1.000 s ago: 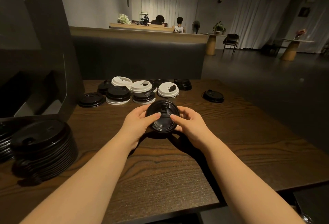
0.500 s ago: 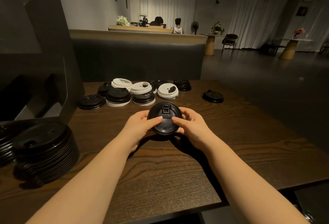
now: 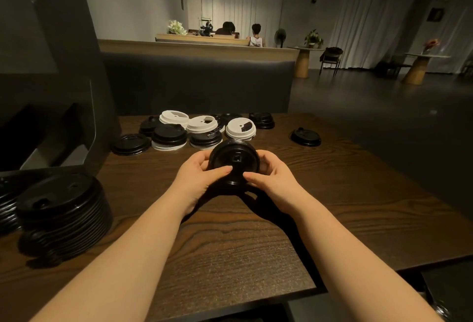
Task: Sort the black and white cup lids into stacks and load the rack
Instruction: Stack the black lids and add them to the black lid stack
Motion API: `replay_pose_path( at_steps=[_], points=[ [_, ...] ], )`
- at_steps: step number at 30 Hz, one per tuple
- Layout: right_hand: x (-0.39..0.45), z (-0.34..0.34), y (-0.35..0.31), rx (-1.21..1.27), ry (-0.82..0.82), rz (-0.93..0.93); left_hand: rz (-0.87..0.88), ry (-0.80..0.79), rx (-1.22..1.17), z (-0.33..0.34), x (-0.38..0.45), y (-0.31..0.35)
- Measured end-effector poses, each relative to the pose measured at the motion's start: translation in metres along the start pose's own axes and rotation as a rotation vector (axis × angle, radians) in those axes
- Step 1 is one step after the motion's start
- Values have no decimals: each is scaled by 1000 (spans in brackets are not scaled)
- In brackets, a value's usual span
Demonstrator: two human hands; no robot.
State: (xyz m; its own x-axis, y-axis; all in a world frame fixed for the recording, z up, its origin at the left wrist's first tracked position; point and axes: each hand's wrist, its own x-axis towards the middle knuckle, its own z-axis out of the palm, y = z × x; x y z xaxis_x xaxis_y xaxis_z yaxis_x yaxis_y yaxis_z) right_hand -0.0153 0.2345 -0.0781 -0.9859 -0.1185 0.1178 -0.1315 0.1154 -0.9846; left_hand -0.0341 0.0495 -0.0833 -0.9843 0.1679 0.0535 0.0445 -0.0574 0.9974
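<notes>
My left hand [image 3: 198, 177] and my right hand [image 3: 271, 177] both grip a small stack of black lids [image 3: 234, 160], held just above the table's middle and tilted toward me. Behind it lie mixed lids: white lids [image 3: 174, 117] [image 3: 202, 124] [image 3: 240, 128] and black lids [image 3: 169, 134] [image 3: 130, 143] [image 3: 261, 119]. One black lid [image 3: 305, 137] lies alone at the right. A tall stack of black lids [image 3: 64, 209] leans at the near left. The dark rack [image 3: 46, 106] stands at the left.
The dark wooden table [image 3: 345, 193] ends at a near edge and a right edge. A padded bench back [image 3: 197, 83] runs behind the table. People sit far off at the back of the room.
The stack in my hands has tipped further toward the lids behind it and sits slightly lower in my fingers. My thumbs have slid nearer its centre.
</notes>
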Motion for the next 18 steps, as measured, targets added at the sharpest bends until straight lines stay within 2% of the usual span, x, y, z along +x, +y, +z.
replay_pose_path(
  at_steps=[4, 9, 12, 16, 18],
  points=[
    [0, -2, 0, 7, 27, -27, -46, -66, 13, 0, 1, -2],
    [-1, -5, -2, 51, 3, -40, -23, 21, 142, -2, 5, -8],
    [-1, -3, -1, 175, -9, -29, -16, 56, 154, -5, 6, -9],
    [1, -2, -2, 34, 62, -69, -24, 9, 173, -3, 6, -7],
    [1, -1, -1, 63, 76, -62, -25, -18, 115, 0, 4, -5]
  ],
)
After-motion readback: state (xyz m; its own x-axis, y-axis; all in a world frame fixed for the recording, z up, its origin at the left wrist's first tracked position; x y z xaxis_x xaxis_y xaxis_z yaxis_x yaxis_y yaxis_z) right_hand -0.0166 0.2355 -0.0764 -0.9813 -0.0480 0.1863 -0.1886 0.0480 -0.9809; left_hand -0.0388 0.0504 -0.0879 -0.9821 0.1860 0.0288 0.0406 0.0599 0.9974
